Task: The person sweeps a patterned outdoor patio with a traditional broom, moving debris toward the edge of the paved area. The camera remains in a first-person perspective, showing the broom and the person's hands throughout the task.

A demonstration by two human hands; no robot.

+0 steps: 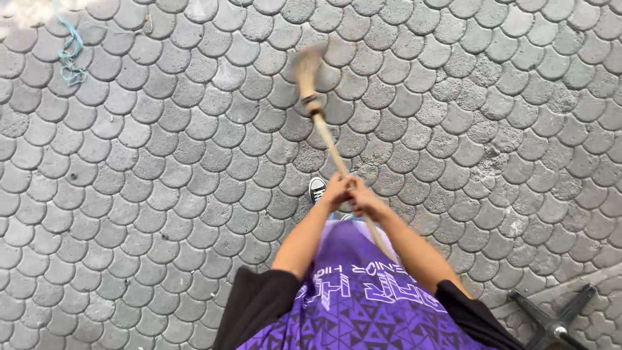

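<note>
Currently, item one: broom [322, 123], wooden handle with straw head blurred, reaching forward and away from the fingers down to the paving. Left hand [337, 190] and right hand [365, 201]: both sets of fingers closed around the handle, touching each other, right just behind left. Black-and-white shoe [317, 188]: just left of the fingers. Grey scalloped paving stones [162, 181]: mostly bare around the broom head; small scraps of litter lie scattered far left of the fingers, so sweeping appears unfinished. Blue cord [70, 55]: far beyond the fingers, upper left. Dark metal stand [551, 317]: well right, behind the fingers.
</note>
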